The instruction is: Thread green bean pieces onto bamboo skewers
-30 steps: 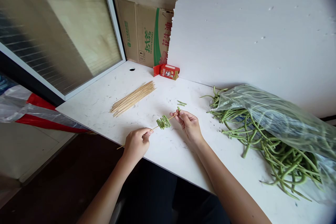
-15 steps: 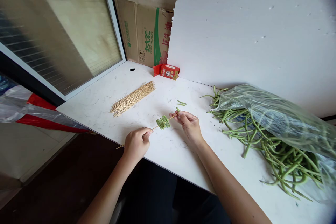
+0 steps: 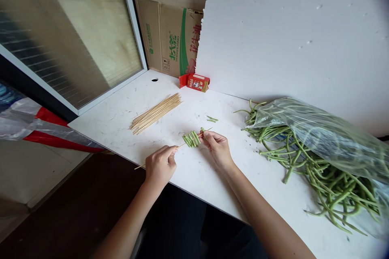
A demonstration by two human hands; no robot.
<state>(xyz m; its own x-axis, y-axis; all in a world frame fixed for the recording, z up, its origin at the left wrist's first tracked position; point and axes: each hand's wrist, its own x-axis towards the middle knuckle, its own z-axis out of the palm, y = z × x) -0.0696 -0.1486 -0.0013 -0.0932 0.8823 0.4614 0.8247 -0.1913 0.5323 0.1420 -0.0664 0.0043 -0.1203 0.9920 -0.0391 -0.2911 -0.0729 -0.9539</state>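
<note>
My left hand (image 3: 161, 165) is closed round a thin wooden skewer (image 3: 181, 145), whose rear end sticks out past the hand at the table edge. Several short pieces of green bean (image 3: 191, 139) are threaded side by side on the skewer, between my two hands. My right hand (image 3: 217, 145) pinches another green bean piece (image 3: 202, 129) near the far end of the skewer, and the tip pokes out beyond the fingers. Just past that hand, a few loose bean pieces (image 3: 212, 119) lie on the white table (image 3: 194, 174).
A bundle of bare skewers (image 3: 155, 114) lies at the left of the table. Long green beans (image 3: 334, 186) spill from a clear plastic bag (image 3: 322, 133) on the right. At the back are a small red box (image 3: 198, 82), a cardboard carton (image 3: 167, 38) and a white board (image 3: 282, 36).
The bean piece in my right hand has moved down the skewer from its tip, toward the threaded pieces. The skewer tip now shows beyond my fingers. My left hand has barely moved.
</note>
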